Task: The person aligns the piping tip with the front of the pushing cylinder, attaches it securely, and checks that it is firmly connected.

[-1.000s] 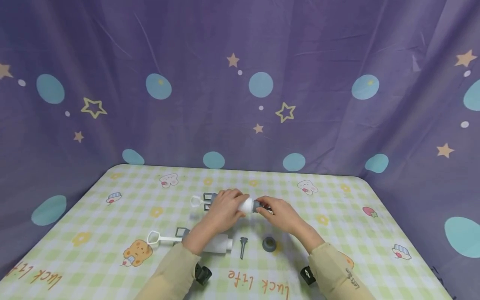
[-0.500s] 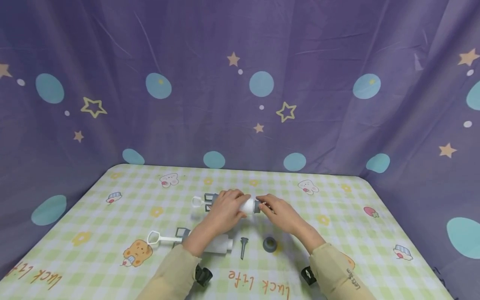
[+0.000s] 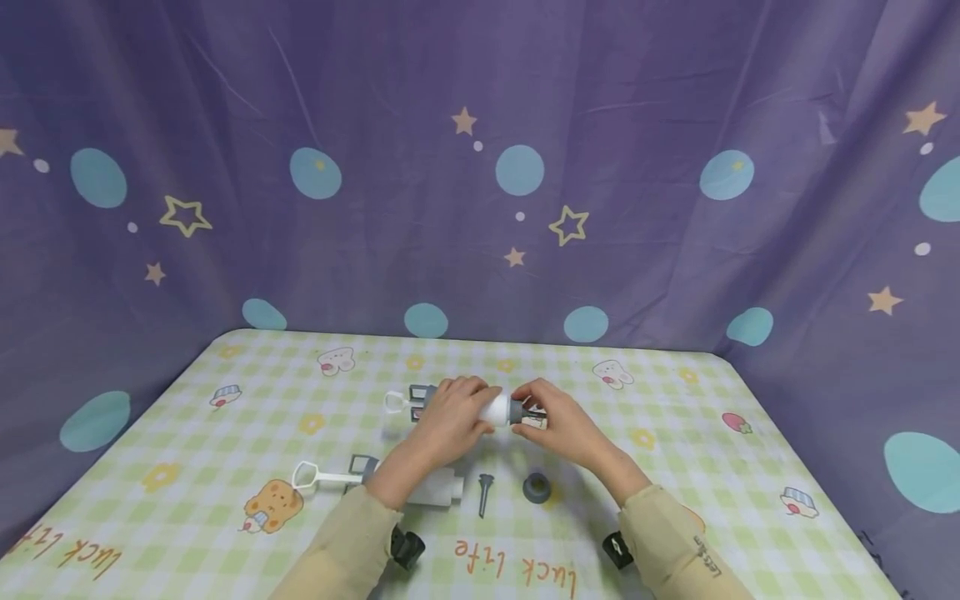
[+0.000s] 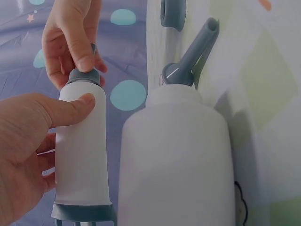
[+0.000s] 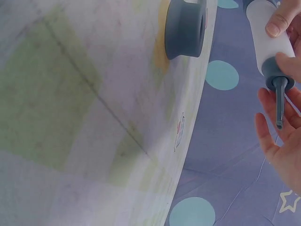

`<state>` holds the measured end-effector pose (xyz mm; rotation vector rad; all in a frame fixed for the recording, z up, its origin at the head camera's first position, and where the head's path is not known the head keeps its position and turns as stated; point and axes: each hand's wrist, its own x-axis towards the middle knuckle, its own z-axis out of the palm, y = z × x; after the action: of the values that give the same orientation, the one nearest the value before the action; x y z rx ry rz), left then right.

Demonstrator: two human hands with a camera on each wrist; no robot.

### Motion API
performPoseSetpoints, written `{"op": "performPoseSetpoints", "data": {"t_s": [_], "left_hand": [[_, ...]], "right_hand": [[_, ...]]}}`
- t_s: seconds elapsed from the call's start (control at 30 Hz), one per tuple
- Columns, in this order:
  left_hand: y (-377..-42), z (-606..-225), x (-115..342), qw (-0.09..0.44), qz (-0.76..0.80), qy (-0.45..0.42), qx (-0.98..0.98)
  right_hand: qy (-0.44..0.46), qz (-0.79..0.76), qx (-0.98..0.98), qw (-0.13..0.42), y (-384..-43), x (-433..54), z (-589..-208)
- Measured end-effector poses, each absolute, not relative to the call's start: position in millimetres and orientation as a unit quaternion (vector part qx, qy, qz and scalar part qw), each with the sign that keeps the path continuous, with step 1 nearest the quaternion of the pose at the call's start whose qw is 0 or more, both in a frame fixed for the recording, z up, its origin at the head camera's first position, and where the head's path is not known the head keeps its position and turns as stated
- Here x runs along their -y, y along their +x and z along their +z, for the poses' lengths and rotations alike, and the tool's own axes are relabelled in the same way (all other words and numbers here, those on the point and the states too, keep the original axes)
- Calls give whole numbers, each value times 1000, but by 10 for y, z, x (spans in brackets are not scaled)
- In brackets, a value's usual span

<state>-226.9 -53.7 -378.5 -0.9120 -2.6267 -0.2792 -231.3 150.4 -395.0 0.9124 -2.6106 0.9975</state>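
A white plunger syringe [image 3: 496, 411], like an icing syringe, lies crosswise near the middle of the table. My left hand [image 3: 452, 421] grips its barrel, with the thumb [image 4: 70, 111] along the near side. At the barrel's right end sits a grey collar [image 5: 273, 70], from which a thin grey nozzle [image 5: 279, 101] sticks out. My right hand [image 3: 564, 427] pinches this collar, its thumb on it and other fingers loosely bent beyond. The looped white plunger handle [image 3: 395, 402] and grey finger grips [image 3: 417, 403] show left of my left hand.
Nearer me lies a second white syringe [image 3: 437, 488], partly hidden by my left forearm. A loose grey nozzle [image 3: 486, 495] and a round grey collar [image 3: 537, 488] lie to its right. The checked cloth [image 3: 225, 467] ends at a purple curtain [image 3: 420, 208].
My right fingers have shifted around the collar and spread apart, and the nozzle shows more plainly between them. My left hand keeps its grip on the barrel.
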Motion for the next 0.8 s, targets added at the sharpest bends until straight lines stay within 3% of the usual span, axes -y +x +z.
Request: {"op": "performPoseSetpoints", "data": {"t_s": [0.8], "left_hand": [[-2237, -3775, 556, 160, -96, -318, 930]], "right_hand": [[271, 338, 900, 51, -2312, -1494, -3978]]}}
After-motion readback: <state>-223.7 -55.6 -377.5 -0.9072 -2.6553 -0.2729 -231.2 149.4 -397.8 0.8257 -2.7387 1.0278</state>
